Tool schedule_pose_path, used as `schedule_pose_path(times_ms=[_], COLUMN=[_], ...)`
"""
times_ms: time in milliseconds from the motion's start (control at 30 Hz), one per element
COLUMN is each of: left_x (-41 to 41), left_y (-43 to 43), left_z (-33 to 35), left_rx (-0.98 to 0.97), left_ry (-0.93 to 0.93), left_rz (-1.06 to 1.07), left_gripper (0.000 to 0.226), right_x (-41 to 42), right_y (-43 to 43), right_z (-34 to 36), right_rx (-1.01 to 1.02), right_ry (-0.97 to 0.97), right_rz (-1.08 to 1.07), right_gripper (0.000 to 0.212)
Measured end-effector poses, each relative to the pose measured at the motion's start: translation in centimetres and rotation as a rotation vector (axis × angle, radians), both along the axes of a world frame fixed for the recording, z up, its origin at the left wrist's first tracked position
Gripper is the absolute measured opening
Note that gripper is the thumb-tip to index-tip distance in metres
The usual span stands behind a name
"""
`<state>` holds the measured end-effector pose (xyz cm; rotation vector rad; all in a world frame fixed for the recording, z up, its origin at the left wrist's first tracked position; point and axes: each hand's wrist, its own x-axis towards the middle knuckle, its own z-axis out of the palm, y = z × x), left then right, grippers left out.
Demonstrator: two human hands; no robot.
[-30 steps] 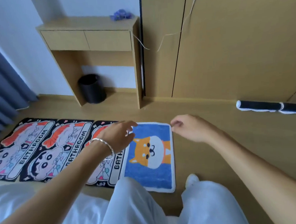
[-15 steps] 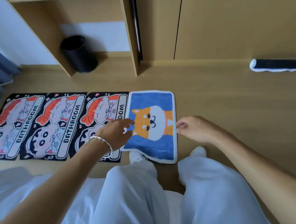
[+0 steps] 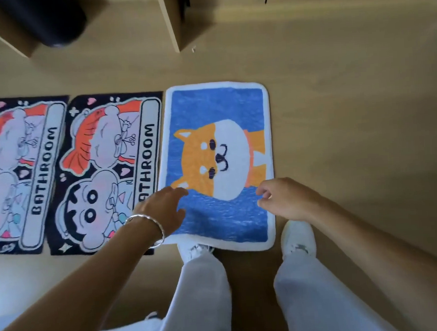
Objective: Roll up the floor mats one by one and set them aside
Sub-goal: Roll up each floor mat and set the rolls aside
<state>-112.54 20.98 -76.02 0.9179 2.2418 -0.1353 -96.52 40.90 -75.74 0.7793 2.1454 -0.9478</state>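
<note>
On the floor [image 3: 349, 106], three mats lie flat mid-frame, none rolled; both hands hover open, holding nothing, over the blue mat [image 3: 223, 216].

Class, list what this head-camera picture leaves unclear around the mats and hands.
- Leftmost BATHROOM mat: cut off by the left edge.
- Blue dog mat: near-left corner hidden by left hand.
- Whether right hand touches the mat: unclear.
- Black bin: blurred, cropped at the top edge.

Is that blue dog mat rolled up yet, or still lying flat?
Still flat. The blue dog mat lies fully spread on the floor, all four white-edged corners showing, with no curl started; both hands are above its near half.
</note>
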Motion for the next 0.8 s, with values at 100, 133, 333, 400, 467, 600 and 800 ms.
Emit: schedule_pose_path(times_ms=[100,133,333,400,467,600,800], left_x=[-1.2,-1.5,-2.2,-2.1,-1.9,-1.9,-2.4], left_y=[-0.4,-0.7,-3.8,-5.3,-6.6,-7.4,-3.0], left_z=[-5.8,-7.6,-16.5,-18.6,-20.1,-21.4,-21.9], left_rx=[-0.127,-0.149,-0.272,-0.34,-0.404,-0.314,-0.015], left_ry=[-0.023,-0.041,-0.065,-0.05,-0.086,-0.153,-0.185], left_rz=[-0.007,0.01,0.258,0.373,0.498,0.647,0.561], left_gripper=[0.048,0.048,0.05,0.058,0.07,0.07,0.063], right_x=[-1.4,-1.7,-2.0,-1.5,-1.0,0.4,1.2], right_y=[0.1,0.0,-3.4,-5.1,-6.1,-6.2,-2.8], right_z=[-6.3,-8.3,-17.6,-19.9,-21.9,-24.3,-24.9], right_rx=[-0.03,-0.044,-0.09,-0.094,-0.112,-0.072,0.027], right_ry=[-0.073,-0.095,-0.16,-0.193,-0.257,-0.319,-0.277], right_rz=[0.096,0.125,0.266,0.331,0.372,0.391,0.303], right_gripper=[0.038,0.04,0.059,0.075,0.086,0.084,0.068])
